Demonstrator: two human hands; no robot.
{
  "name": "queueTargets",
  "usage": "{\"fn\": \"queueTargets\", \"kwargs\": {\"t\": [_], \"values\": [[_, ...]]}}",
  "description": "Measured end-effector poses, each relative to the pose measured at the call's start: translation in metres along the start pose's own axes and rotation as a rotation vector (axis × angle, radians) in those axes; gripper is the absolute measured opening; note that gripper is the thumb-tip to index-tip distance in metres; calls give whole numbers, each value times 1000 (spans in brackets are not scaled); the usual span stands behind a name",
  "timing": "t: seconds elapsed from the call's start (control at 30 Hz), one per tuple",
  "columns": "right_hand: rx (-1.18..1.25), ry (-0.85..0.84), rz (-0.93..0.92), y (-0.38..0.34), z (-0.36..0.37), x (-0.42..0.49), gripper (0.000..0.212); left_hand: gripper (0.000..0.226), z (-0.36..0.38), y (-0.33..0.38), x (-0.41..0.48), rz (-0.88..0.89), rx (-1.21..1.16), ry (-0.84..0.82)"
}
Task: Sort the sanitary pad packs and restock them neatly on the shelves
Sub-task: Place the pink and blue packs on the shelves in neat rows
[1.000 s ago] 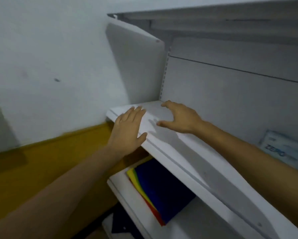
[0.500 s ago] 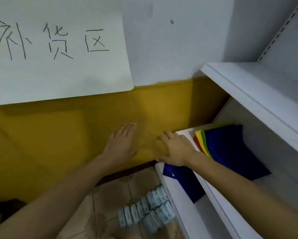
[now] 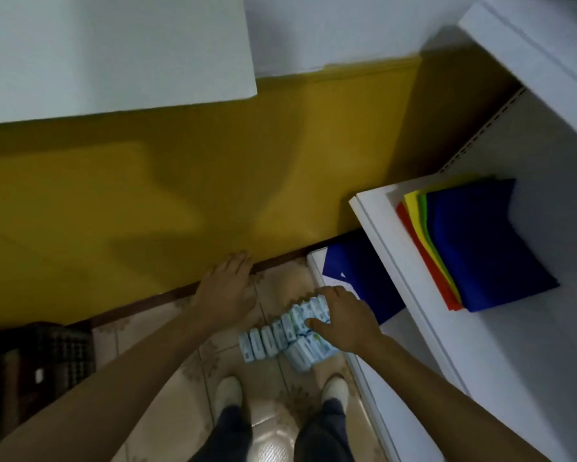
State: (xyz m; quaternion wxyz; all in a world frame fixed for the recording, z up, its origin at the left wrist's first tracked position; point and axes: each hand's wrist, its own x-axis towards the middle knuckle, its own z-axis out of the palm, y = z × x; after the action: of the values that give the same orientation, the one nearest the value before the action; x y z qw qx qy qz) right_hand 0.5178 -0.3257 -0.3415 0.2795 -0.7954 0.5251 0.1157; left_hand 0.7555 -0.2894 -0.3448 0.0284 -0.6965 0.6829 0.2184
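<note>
The sanitary pad packs (image 3: pixel 273 341) are stood in two rows on the tiled floor (image 3: pixel 167 408), just beside the lowest shelf (image 3: pixel 315 261). Their pale blue print is too blurred to be read. The right hand (image 3: pixel 344 320) is held over the rows' far end with its fingers loosely spread; contact cannot be told. The left hand (image 3: pixel 225 291) is held flat and open. The white sheet (image 3: pixel 113 48) on the wall is cut off by the frame.

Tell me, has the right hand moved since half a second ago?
Yes. The right hand has dropped from the front corner of the coloured-sheet shelf down to the sanitary pad packs on the floor.
</note>
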Motion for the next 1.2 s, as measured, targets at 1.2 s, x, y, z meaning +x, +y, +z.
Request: {"fn": "queueTargets", "kwargs": {"t": [1.2], "values": [[-96, -400, 185, 217, 336, 119, 30, 48, 430, 46, 79, -422, -583, -608]]}}
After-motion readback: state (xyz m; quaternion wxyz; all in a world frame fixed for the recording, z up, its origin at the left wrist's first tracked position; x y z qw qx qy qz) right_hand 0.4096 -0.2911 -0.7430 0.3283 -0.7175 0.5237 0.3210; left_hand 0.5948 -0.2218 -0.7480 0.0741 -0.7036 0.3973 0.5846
